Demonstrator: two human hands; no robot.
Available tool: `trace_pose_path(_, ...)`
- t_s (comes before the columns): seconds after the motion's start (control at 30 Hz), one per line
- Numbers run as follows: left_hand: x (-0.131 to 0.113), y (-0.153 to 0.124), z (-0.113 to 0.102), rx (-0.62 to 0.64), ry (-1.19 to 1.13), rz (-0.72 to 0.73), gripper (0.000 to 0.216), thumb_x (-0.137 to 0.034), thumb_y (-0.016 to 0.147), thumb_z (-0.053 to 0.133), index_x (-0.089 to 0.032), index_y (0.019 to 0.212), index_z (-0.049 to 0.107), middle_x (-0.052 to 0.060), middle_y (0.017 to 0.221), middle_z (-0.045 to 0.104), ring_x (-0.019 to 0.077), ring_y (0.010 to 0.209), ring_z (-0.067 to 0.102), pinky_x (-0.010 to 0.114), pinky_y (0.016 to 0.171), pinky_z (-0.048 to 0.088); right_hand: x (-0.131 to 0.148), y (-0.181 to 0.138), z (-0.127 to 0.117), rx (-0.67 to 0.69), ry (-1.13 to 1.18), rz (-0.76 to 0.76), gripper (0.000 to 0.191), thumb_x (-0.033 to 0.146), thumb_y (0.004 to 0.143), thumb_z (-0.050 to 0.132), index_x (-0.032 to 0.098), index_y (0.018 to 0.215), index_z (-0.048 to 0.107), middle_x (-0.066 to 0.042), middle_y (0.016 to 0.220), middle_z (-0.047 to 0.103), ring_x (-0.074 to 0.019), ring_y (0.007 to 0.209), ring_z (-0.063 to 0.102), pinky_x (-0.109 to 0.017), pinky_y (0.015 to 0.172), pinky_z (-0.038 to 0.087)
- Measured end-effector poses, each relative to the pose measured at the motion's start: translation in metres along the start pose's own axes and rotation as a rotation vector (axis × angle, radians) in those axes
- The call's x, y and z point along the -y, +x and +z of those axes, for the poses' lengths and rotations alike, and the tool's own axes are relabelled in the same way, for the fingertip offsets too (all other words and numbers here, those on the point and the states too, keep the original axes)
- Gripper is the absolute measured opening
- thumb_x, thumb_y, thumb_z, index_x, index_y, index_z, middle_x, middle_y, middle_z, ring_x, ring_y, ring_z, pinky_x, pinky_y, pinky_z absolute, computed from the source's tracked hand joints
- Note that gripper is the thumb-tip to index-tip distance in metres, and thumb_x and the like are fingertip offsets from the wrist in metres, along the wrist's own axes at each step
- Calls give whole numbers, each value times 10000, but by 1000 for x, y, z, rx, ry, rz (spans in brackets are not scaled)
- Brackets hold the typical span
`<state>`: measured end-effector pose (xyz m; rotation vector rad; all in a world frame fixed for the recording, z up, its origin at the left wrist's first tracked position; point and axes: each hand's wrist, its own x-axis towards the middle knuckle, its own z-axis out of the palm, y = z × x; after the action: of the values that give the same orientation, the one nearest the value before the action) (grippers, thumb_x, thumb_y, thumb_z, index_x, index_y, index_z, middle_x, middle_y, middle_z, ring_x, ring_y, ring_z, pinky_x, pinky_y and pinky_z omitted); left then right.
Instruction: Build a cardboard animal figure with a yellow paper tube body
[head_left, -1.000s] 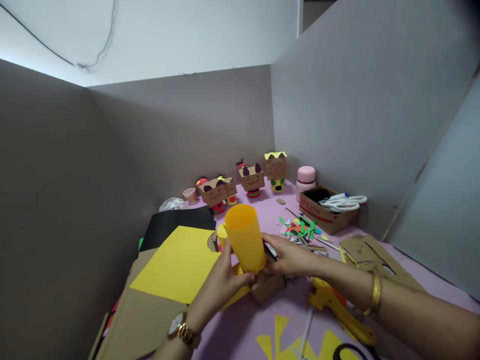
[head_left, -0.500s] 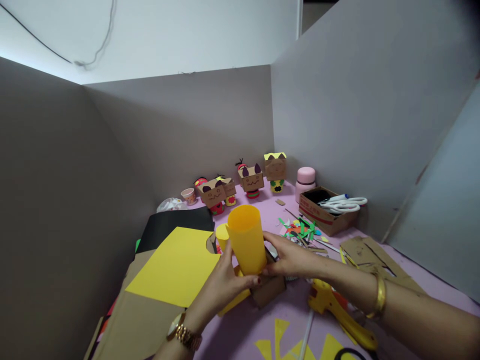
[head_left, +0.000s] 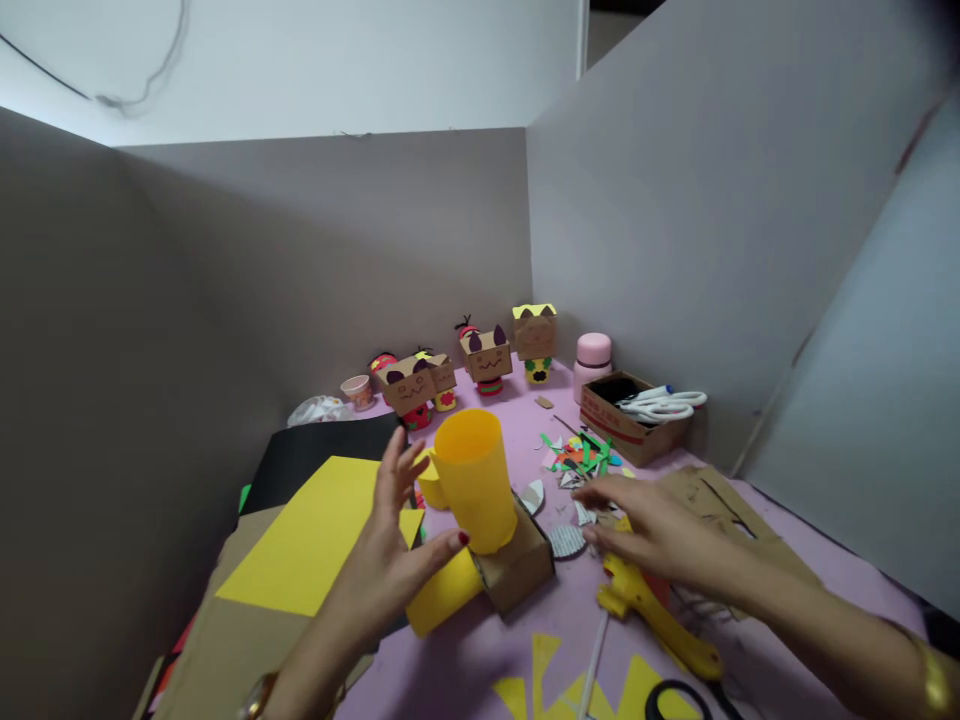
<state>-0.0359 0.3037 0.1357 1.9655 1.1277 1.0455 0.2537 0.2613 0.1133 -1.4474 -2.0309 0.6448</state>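
Half a second earlier I had both hands round the tube [head_left: 476,490]; now the grip was released. My left hand [head_left: 382,550]'s fingers were spread wide just left of it, holding nothing. My right hand [head_left: 656,522]'s fingers, parted and without a load, hung well to its right, near the yellow tool [head_left: 664,622]. Between them the tube stood on the box [head_left: 519,572], apparently bearing its own weight there.

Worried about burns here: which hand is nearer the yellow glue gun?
The right hand, just above the glue gun in view; the left hand is farther off, left of the yellow tube.
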Motion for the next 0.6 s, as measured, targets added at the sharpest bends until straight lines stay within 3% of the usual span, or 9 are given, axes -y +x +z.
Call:
trace_pose_path(0.13,-14,3,-8,-138,-41,65,802,-470,803,611,-415,1424,107,71,1496,282,290,1343,325,560,1083,239,-27,-54,17,27,-270,248,313,312,743,599,149,1009,628,-193,1089,649,-370,994,596,-511,829,457)
trace_pose_path(0.23,-22,5,-6,-207,-52,90,657,-474,837,566,-403,1395,227,51,1481,321,272,1325,351,536,1076,268,-39,-72,37,18,-339,279,350,268,703,606,136,1026,613,-186,1069,639,-362,991,590,-503,840,450)
trace_pose_path(0.43,-37,4,-5,-117,201,196,498,-414,894,503,-359,1358,330,27,1473,343,208,1340,336,427,1097,297,-51,-76,58,-50,-430,187,158,214,766,532,157,886,618,-137,910,639,-304,873,616,-442,763,486)
trace_pose_path(0.6,-56,10,-6,-60,488,305,407,-384,922,456,-269,1311,419,54,1487,331,182,1364,285,402,1118,276,-61,-88,45,-191,-224,183,346,434,839,492,179,1032,626,-158,1051,653,-315,974,611,-458,835,491)
